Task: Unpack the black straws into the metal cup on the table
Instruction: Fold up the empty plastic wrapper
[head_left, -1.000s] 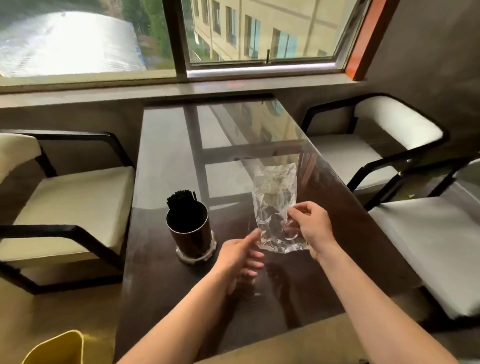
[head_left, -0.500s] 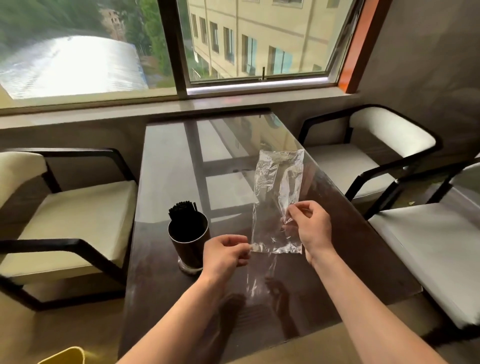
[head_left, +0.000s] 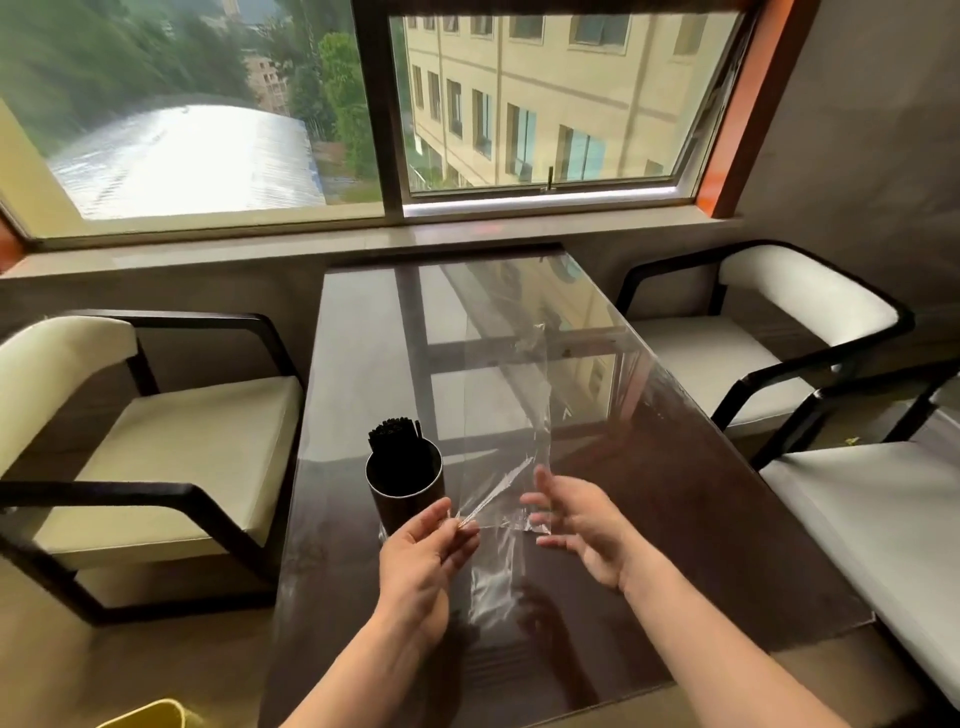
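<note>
A metal cup (head_left: 408, 496) stands on the dark glossy table (head_left: 701, 493), left of centre, with a bunch of black straws (head_left: 392, 434) upright inside it. An empty clear plastic bag (head_left: 506, 415) hangs upright over the table, just right of the cup. My left hand (head_left: 428, 551) pinches the bag's lower left corner between thumb and fingers. My right hand (head_left: 582, 514) hovers beside the bag's lower right edge, its fingers spread and straight, holding nothing.
Cream-cushioned chairs with black frames stand on both sides: one at the left (head_left: 156, 441), two at the right (head_left: 753, 338). A window sill (head_left: 363, 249) runs behind the table's far end. A yellow object (head_left: 145, 717) shows at the bottom left.
My right hand has let go of the bag and spread its fingers. My left hand now pinches the bag's lower corner, and the bag has unfolded taller. The camera has tilted up.
</note>
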